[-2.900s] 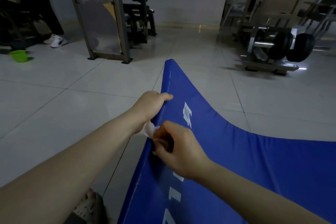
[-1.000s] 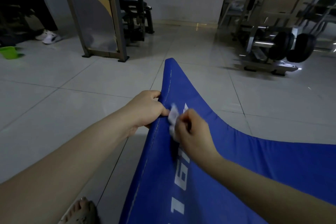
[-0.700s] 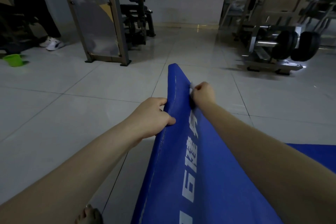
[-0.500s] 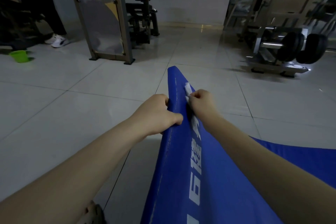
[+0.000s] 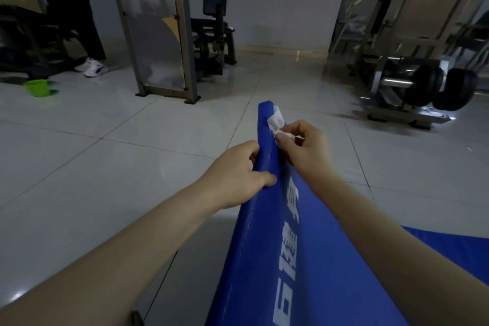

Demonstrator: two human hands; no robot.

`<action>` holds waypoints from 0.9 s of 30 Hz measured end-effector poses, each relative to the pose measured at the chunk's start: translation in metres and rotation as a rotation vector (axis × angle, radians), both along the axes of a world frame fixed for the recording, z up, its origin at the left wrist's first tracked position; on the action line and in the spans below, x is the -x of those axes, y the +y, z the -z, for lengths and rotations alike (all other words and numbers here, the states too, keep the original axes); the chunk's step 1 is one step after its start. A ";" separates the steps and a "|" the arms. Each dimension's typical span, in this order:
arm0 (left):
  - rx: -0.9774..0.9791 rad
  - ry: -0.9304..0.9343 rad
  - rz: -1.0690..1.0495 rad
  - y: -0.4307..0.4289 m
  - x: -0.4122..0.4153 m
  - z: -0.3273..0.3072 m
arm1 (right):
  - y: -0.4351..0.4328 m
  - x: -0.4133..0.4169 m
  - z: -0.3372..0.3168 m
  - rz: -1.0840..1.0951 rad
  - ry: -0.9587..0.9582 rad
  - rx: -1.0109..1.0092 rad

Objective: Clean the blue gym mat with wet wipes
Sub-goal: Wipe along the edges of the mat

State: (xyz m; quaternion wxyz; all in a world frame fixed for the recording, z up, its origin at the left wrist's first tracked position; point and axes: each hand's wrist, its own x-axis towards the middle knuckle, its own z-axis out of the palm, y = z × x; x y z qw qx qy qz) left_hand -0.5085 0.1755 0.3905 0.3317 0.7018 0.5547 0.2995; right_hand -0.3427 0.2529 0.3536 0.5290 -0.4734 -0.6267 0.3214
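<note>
The blue gym mat [image 5: 267, 259] with white lettering rises from the tiled floor, its left edge lifted toward me and its far corner pointing away. My left hand [image 5: 238, 174] grips that raised edge, fingers wrapped behind it and the thumb on the front face. My right hand [image 5: 304, 145] pinches a crumpled white wet wipe [image 5: 275, 120] between thumb and fingers, and the wipe lies against the mat just below its far corner.
A metal-framed gym machine [image 5: 158, 34] stands ahead on the left, with a person's legs and white shoe [image 5: 92, 69] and a green bucket [image 5: 37, 87] further left. A rack with black weight plates [image 5: 434, 87] sits at the right. Grey tiles surround the mat.
My right hand has carried the wipe from near my left hand up along the mat's face toward the far corner. My left hand keeps its grip on the edge.
</note>
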 end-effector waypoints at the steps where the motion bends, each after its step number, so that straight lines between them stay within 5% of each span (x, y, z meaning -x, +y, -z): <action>1: 0.009 -0.021 0.012 -0.001 0.000 -0.001 | 0.016 0.000 0.002 0.058 0.007 0.022; 7: 0.020 -0.081 -0.090 -0.002 -0.002 0.004 | 0.050 -0.013 0.039 0.347 -0.144 0.390; 15: 0.117 -0.206 -0.177 0.000 0.010 0.003 | -0.041 0.047 -0.005 -0.090 -0.086 -0.117; 17: 0.130 -0.219 -0.185 0.000 0.011 0.004 | -0.039 0.044 0.000 -0.058 -0.134 -0.162; 23: 0.197 -0.289 -0.205 0.004 0.010 0.008 | -0.002 -0.006 0.049 0.303 -0.339 0.290; 27: 0.266 -0.295 -0.176 0.005 0.006 0.005 | 0.008 0.011 0.023 0.251 -0.097 0.232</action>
